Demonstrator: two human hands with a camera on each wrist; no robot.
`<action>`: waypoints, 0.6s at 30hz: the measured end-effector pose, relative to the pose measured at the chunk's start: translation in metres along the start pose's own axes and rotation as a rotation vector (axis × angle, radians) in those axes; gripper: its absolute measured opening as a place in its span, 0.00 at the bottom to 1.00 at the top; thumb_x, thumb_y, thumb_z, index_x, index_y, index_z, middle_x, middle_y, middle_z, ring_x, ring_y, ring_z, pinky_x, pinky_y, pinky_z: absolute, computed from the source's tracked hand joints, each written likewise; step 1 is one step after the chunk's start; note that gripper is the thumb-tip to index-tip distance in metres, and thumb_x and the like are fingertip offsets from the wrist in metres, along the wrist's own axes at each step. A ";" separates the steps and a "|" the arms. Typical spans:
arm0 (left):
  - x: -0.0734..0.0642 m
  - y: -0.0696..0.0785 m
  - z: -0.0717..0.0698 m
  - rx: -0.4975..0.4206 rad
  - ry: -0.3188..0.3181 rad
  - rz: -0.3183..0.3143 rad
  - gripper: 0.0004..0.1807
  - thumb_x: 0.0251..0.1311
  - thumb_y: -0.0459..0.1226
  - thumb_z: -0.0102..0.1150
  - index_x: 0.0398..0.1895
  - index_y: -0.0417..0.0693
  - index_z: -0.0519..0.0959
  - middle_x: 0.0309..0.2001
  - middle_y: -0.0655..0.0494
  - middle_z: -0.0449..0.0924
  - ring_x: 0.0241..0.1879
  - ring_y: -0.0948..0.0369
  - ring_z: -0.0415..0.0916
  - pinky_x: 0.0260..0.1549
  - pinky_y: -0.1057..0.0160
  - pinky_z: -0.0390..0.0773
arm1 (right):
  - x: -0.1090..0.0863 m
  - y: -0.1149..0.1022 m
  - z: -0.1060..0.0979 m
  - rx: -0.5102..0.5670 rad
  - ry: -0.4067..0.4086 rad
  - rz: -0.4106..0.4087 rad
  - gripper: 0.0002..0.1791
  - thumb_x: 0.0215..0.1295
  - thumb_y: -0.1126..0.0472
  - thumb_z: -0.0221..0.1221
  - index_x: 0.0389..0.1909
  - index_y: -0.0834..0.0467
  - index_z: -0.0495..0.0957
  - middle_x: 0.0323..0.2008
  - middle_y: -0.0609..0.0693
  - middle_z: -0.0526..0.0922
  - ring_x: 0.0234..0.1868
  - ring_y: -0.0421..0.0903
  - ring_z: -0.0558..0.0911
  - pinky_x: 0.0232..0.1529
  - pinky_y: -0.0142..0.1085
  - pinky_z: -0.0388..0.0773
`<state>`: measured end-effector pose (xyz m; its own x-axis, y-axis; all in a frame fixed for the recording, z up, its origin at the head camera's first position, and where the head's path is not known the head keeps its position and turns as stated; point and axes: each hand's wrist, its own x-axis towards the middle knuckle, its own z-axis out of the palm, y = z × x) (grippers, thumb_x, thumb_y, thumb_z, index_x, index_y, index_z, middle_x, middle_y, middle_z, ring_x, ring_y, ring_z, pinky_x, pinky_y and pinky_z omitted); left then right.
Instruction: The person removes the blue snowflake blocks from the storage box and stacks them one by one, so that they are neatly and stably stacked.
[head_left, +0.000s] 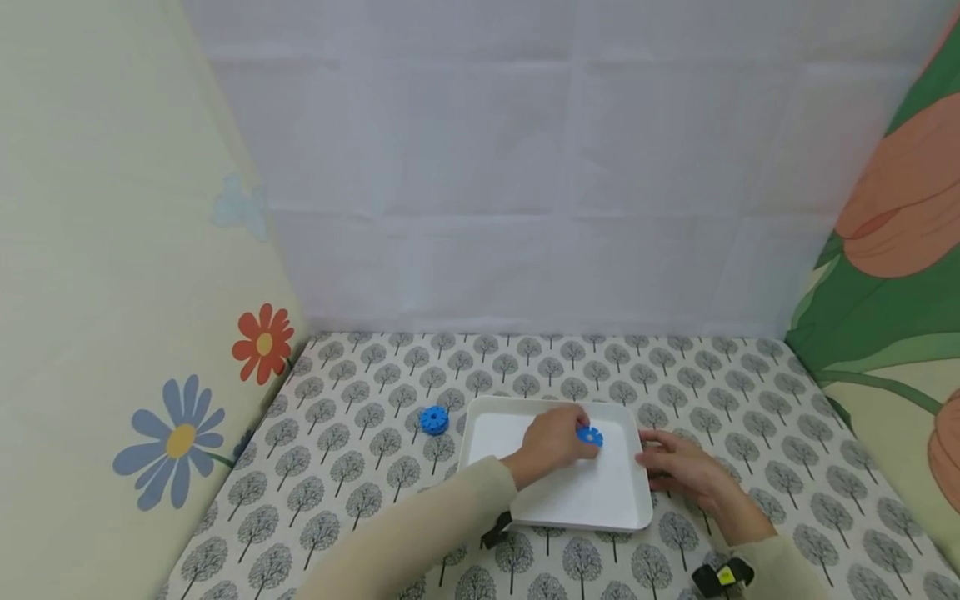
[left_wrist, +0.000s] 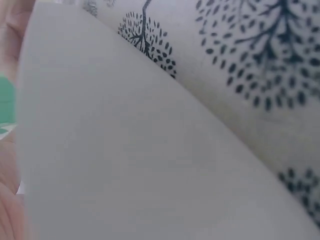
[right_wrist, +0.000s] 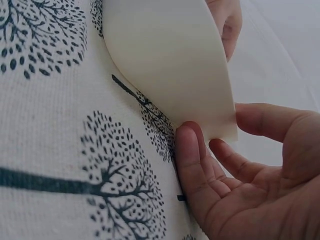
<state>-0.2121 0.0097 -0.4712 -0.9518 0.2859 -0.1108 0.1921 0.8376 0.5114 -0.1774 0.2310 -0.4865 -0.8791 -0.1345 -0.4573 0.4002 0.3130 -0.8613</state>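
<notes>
A shallow white rectangular tray (head_left: 555, 508) lies on the patterned cloth. Above its right half, my left hand (head_left: 553, 440) pinches a blue notched disc (head_left: 591, 436) between thumb and fingers. At the tray's right side, my right hand (head_left: 686, 471) grips the rim, its fingertips on the edge. The right wrist view shows this right hand (right_wrist: 255, 180) with fingers about the corner of the tray wall (right_wrist: 170, 65). Outside the tray, to its left, sit blue notched discs (head_left: 434, 420) in a small stack. Tray wall (left_wrist: 125, 140) fills most of the left wrist view and hides the disc.
A cloth (head_left: 322, 467) printed with grey trees covers the table. White fabric (head_left: 525, 167) hangs behind it. Flower-printed panels stand at the left (head_left: 90, 292) and right (head_left: 900, 250). Black straps circle both wrists, the right one (head_left: 723, 575) with a yellow mark.
</notes>
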 end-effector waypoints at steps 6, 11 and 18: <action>-0.011 -0.009 -0.013 -0.040 0.032 0.043 0.26 0.53 0.49 0.75 0.55 0.54 0.82 0.47 0.59 0.84 0.39 0.64 0.77 0.34 0.67 0.76 | 0.000 0.000 0.001 0.007 0.008 0.017 0.35 0.70 0.59 0.62 0.73 0.65 0.62 0.59 0.63 0.78 0.48 0.50 0.83 0.49 0.46 0.82; -0.021 -0.022 -0.027 -0.085 0.080 0.122 0.24 0.54 0.47 0.75 0.54 0.51 0.83 0.44 0.59 0.82 0.36 0.66 0.74 0.33 0.68 0.75 | 0.000 -0.001 0.001 0.016 0.012 0.027 0.34 0.70 0.59 0.62 0.73 0.65 0.63 0.58 0.62 0.79 0.48 0.50 0.83 0.49 0.46 0.82; -0.029 -0.049 -0.047 -0.116 0.079 0.143 0.24 0.57 0.46 0.73 0.56 0.51 0.82 0.45 0.59 0.80 0.35 0.65 0.73 0.30 0.66 0.75 | 0.000 0.000 0.002 0.005 0.020 0.013 0.35 0.70 0.59 0.62 0.73 0.66 0.62 0.57 0.63 0.80 0.47 0.50 0.83 0.49 0.46 0.82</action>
<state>-0.2046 -0.0614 -0.4533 -0.9335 0.3569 0.0350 0.3022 0.7303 0.6127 -0.1767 0.2290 -0.4868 -0.8790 -0.1117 -0.4636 0.4125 0.3097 -0.8567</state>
